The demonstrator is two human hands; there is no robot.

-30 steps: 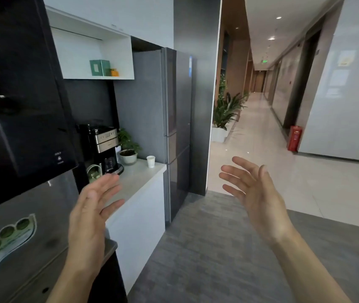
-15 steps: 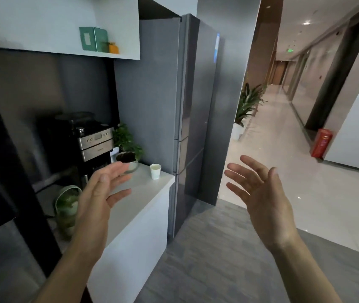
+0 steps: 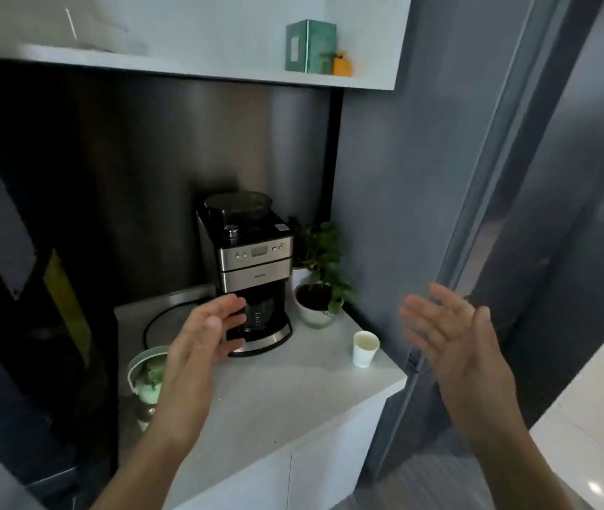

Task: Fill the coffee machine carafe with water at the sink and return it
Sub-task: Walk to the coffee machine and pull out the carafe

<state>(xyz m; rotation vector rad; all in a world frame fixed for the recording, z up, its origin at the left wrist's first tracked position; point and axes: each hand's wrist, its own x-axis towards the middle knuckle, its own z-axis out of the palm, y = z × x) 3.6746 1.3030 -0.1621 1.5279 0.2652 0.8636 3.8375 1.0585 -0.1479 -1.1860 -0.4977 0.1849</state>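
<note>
A black and steel coffee machine [image 3: 250,259] stands at the back of a white counter [image 3: 293,392]. Its glass carafe [image 3: 262,315] sits in the machine's bay, partly hidden by my fingers. My left hand [image 3: 201,336] is raised in front of the machine, open, fingertips over the carafe's left side; whether they touch it I cannot tell. Off the counter's right edge my right hand [image 3: 451,340] hovers open, palm facing left, holding nothing. No sink is in view.
A white paper cup [image 3: 365,348] stands right of the machine. A potted plant [image 3: 320,288] sits behind it, against the grey fridge [image 3: 422,178]. A green-lidded glass jar [image 3: 147,377] is at the counter's left. A black cord [image 3: 160,322] loops behind. Shelf [image 3: 182,66] overhead.
The view has closed in on the counter and tilted down; the coffee machine is now near and central. My left hand has come forward to the carafe. Both hands stay open.
</note>
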